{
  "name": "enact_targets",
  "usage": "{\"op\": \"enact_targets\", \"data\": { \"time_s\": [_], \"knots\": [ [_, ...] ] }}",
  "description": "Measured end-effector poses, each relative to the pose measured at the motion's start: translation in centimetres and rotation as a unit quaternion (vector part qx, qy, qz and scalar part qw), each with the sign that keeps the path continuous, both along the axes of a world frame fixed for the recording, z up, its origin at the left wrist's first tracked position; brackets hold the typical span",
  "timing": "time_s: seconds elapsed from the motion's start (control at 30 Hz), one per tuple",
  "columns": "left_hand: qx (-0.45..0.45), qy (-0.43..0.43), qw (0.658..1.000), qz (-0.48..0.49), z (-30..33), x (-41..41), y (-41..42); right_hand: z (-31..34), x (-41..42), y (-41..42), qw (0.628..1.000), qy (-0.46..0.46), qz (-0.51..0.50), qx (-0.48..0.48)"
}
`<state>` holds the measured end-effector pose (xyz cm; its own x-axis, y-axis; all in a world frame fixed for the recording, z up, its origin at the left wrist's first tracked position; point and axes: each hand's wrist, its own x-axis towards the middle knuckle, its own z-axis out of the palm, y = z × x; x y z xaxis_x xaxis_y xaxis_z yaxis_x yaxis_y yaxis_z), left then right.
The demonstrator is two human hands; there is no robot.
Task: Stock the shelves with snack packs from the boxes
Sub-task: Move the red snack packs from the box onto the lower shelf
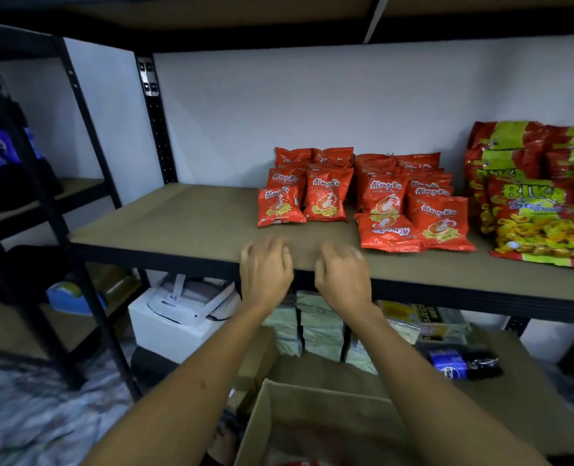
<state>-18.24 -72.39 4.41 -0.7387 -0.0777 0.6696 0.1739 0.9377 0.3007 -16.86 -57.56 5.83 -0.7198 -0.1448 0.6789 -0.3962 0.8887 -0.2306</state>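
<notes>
While both hands hover empty, shelf [184,213] edge lies beneath.

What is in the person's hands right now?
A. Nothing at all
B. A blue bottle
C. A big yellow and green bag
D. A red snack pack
A: the left hand and the right hand hover over the shelf edge with loose fingers and hold nothing, while the small red snack packs stand farther back, untouched.
</notes>
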Motion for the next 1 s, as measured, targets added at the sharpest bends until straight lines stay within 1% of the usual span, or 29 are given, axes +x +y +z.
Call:
{"op": "enact_targets", "data": {
  "time_s": [0.03, 0.07, 0.1, 0.13, 0.2, 0.3, 0.37, 0.4, 0.47, 0.53, 0.57, 0.63, 0.7, 0.73, 0.77, 0.83, 0.9, 1.0],
  "knots": [
    [-0.009, 0.028, 0.999, -0.011, -1.4, 1.6, 0.3, -1.5, 1.3, 0.4, 0.999, 0.033, -0.001, 0.008],
    [-0.015, 0.038, 0.999, -0.015, -2.9, 3.1, 0.5, -3.0, 2.6, 0.7, 0.999, 0.041, -0.002, 0.013],
    [-0.017, 0.028, 0.999, -0.019, -4.3, 4.4, 0.6, -4.4, 3.9, 1.0, 0.999, 0.03, 0.0, 0.02],
    [-0.012, 0.002, 1.0, -0.027, -5.7, 5.6, 0.6, -5.9, 5.2, 1.4, 1.0, 0.017, 0.006, 0.023],
    [0.005, -0.086, 0.994, -0.06, -8.9, 8.2, 1.1, -9.1, 7.8, 2.2, 0.999, -0.032, 0.02, 0.016],
    [0.052, -0.222, 0.969, -0.097, -14.7, 12.5, 1.9, -14.9, 11.2, 5.0, 0.984, -0.176, 0.007, -0.015],
    [0.087, -0.318, 0.939, -0.096, -18.0, 14.8, 2.2, -18.0, 13.2, 7.4, 0.951, -0.303, -0.031, -0.056],
    [0.102, -0.356, 0.925, -0.091, -18.9, 15.5, 2.3, -19.1, 14.0, 8.4, 0.929, -0.352, -0.059, -0.093],
    [0.147, -0.403, 0.899, -0.09, -19.7, 16.3, 2.1, -21.2, 14.5, 9.6, 0.881, -0.417, -0.115, -0.191],
    [0.19, -0.43, 0.876, -0.104, -20.1, 16.4, 1.9, -23.6, 14.4, 9.6, 0.817, -0.495, -0.148, -0.255],
    [0.209, -0.451, 0.861, -0.111, -20.6, 16.7, 1.7, -25.0, 14.7, 9.6, 0.788, -0.531, -0.158, -0.269],
    [0.239, -0.489, 0.829, -0.129, -22.4, 17.9, 1.5, -27.9, 16.2, 9.5, 0.749, -0.578, -0.173, -0.274],
    [0.243, -0.533, 0.799, -0.137, -25.3, 19.0, 0.9, -29.9, 18.4, 9.7, 0.724, -0.604, -0.188, -0.274],
    [0.252, -0.56, 0.777, -0.138, -26.2, 19.5, 0.9, -30.7, 19.3, 10.0, 0.715, -0.614, -0.197, -0.271],
    [0.256, -0.575, 0.765, -0.139, -26.8, 19.9, 1.1, -31.4, 20.0, 10.3, 0.706, -0.621, -0.206, -0.27],
    [0.26, -0.581, 0.761, -0.123, -27.1, 20.6, 1.9, -32.5, 20.8, 10.8, 0.697, -0.634, -0.214, -0.259],
    [0.232, -0.581, 0.774, -0.096, -28.1, 20.9, 2.4, -33.4, 21.3, 10.9, 0.695, -0.642, -0.211, -0.246],
    [0.201, -0.575, 0.79, -0.071, -29.1, 20.1, 2.5, -34.1, 20.7, 10.6, 0.706, -0.638, -0.202, -0.232]
  ]
}}
